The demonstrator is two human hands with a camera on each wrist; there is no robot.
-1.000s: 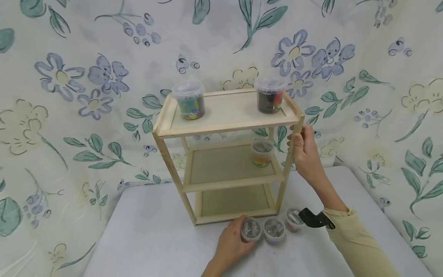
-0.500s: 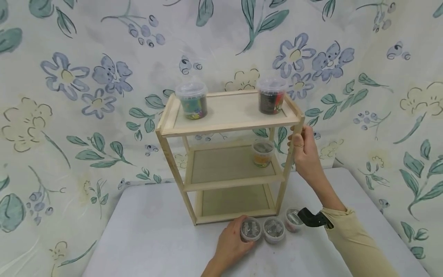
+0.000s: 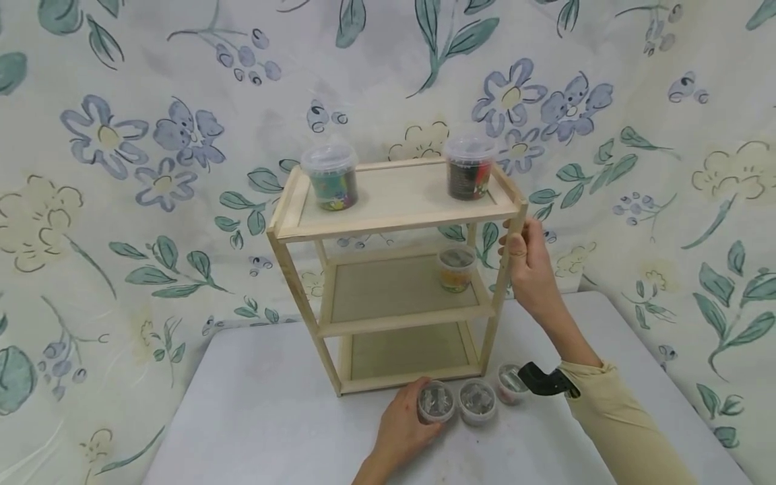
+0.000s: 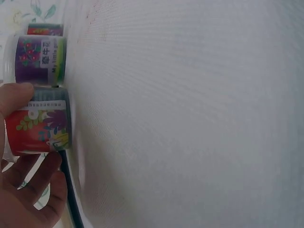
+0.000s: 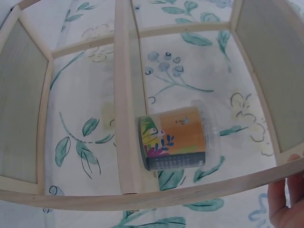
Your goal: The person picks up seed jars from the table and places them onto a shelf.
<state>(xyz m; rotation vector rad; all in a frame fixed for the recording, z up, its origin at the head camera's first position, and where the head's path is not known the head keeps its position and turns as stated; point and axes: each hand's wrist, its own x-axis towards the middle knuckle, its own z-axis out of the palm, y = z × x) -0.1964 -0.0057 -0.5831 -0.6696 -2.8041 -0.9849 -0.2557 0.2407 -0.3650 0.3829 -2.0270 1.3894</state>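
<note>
My left hand (image 3: 403, 421) holds the leftmost of three small lidded plastic tubs on the table, thumb and fingers around its sides. In the left wrist view this tub (image 4: 38, 130) has a red label with printed leaves. Beside it stands a purple-labelled tub (image 4: 31, 59); the third tub (image 3: 512, 384) sits further right. My right hand (image 3: 533, 269) grips the front right post of a three-tier wooden shelf (image 3: 394, 227). An orange-labelled tub (image 5: 178, 135) is on the middle tier, near that hand.
On the top tier stand a teal-labelled tub (image 3: 330, 185) at the left and a black-and-red tub (image 3: 468, 172) at the right. The shelf rests on a white-covered table (image 3: 242, 417). A floral cloth (image 3: 182, 283) hangs behind. A black wrist mount (image 3: 545, 380) juts from the right wrist.
The head view shifts slightly. Both hands, the tubs and the shelf stay in place.
</note>
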